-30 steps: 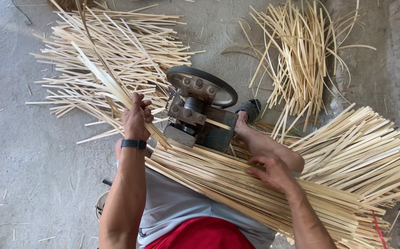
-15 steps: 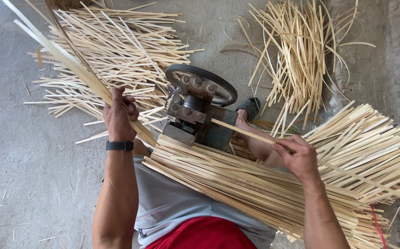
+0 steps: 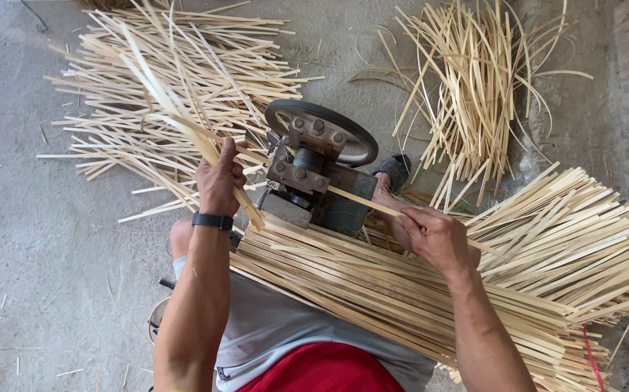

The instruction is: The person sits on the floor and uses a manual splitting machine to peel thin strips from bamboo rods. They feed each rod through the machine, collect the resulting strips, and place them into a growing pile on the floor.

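While both hands [image 3: 220, 178] [image 3: 436, 236] grip strips, machine [image 3: 314, 170] between piles [image 3: 184, 80]

Left hand [image 3: 220, 178] grips strips [image 3: 162, 94]; right hand [image 3: 438, 236] feeds strip [image 3: 362, 199].

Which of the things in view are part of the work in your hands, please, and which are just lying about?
In use:
left hand gripping a bunch of strips
right hand feeding a single strip
wheel machine
strip bundle across the lap

Lying about:
flat strip heap
thin curly strips
concrete floor
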The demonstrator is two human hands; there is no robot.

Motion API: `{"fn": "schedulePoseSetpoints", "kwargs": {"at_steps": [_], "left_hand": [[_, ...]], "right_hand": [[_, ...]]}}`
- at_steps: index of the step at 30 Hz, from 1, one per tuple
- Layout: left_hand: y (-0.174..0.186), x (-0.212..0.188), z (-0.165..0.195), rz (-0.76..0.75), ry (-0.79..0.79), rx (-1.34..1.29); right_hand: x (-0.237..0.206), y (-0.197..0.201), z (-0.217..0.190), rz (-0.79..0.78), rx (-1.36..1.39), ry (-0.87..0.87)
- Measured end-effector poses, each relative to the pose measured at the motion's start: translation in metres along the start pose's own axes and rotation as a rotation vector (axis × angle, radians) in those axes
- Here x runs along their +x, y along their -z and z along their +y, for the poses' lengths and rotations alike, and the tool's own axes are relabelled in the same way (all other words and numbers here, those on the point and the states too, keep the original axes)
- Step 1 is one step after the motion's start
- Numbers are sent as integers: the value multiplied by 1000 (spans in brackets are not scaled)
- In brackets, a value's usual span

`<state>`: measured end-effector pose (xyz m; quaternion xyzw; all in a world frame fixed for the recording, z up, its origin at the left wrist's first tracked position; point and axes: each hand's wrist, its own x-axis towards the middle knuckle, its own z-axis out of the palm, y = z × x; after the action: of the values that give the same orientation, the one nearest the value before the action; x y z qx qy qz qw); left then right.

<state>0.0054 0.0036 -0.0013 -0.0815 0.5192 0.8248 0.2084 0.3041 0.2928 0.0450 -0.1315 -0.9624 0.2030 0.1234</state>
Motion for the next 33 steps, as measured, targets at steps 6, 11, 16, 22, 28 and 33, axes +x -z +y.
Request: {"fn": "schedulePoseSetpoints", "kwargs": {"at_steps": [6, 11, 16, 22, 28, 33], "left_hand": [[-7, 1, 1, -36, 18, 15], [-7, 2, 8, -56, -35, 41], [-4, -1, 21, -67, -58, 36], [13, -1, 36, 8, -97, -20], [24, 14, 43, 31, -115, -271], [20, 13, 17, 53, -132, -132]], "right_hand": [[-24, -4, -7, -399, 135, -335], [-45, -20, -7, -429, 267, -286], [-55, -23, -5, -358, 299, -427], [-65, 2, 26, -70, 54, -26], [-75, 52, 72, -76, 216, -358], [-50, 26, 64, -289, -92, -570]]}}
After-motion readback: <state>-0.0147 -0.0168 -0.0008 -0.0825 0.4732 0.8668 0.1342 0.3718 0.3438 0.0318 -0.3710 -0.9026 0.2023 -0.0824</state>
